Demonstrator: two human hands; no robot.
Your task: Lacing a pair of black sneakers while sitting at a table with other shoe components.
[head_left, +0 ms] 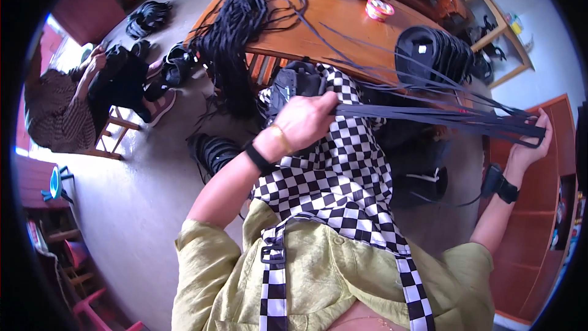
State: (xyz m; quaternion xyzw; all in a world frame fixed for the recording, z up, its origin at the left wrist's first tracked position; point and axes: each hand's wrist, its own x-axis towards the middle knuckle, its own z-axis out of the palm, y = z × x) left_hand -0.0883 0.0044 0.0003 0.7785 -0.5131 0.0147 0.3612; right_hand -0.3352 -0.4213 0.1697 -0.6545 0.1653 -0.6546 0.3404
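Observation:
A bundle of long, dark flat laces (422,115) is stretched taut between my two hands, over my black-and-white checked apron (343,178). My left hand (303,121) is closed in a fist around the bundle's left end, above my lap. Out to the right, my right hand (534,135) grips the other end, where the laces fold over in a loop. Several loose strands run from there back across the table. Just beyond my left hand, a black item that looks like a shoe (293,86) rests on my lap, partly hidden.
A wooden table (343,30) stands ahead, with a heap of black laces (245,18), a red tub (379,8) and a row of black stacked pieces (422,55). Black bundles (214,153) lie on the floor. At left another person (67,104) sits handling dark material.

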